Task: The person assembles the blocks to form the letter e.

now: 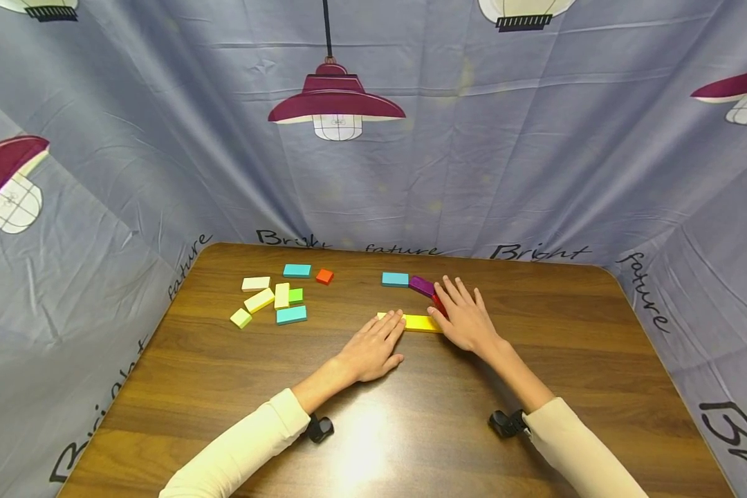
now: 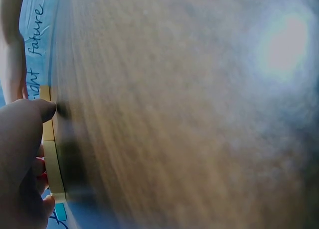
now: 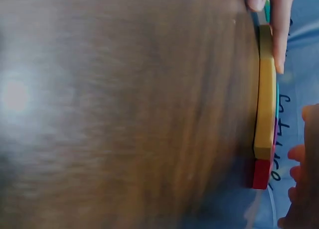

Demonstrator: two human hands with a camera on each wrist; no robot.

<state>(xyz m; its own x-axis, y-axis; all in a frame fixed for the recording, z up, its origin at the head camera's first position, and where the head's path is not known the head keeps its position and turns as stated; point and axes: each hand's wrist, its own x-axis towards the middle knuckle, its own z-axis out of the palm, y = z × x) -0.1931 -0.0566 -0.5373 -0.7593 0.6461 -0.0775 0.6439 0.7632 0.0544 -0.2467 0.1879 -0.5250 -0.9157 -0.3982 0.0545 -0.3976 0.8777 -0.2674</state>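
Observation:
My left hand [image 1: 372,348] lies palm down with straight fingers over a pale yellow block [image 1: 381,315]; that block shows better in the left wrist view, below the fingers. A deeper yellow block [image 1: 423,323] continues the row to the right, end to end with the pale one. My right hand [image 1: 465,317], fingers extended and spread, hovers at or rests on the row's right end; contact is hard to tell. Partly covered by its fingers is a red block [image 1: 438,304], seen beyond the yellow block's end in the right wrist view. Behind it, a purple block [image 1: 422,286] meets a blue block [image 1: 395,279].
Left of the hands lie several loose blocks, among them a blue block [image 1: 292,315], a green block [image 1: 295,296], a cream block [image 1: 259,300] and an orange-red block [image 1: 325,277]. The wooden table [image 1: 535,290] ends at a printed curtain [image 1: 448,173].

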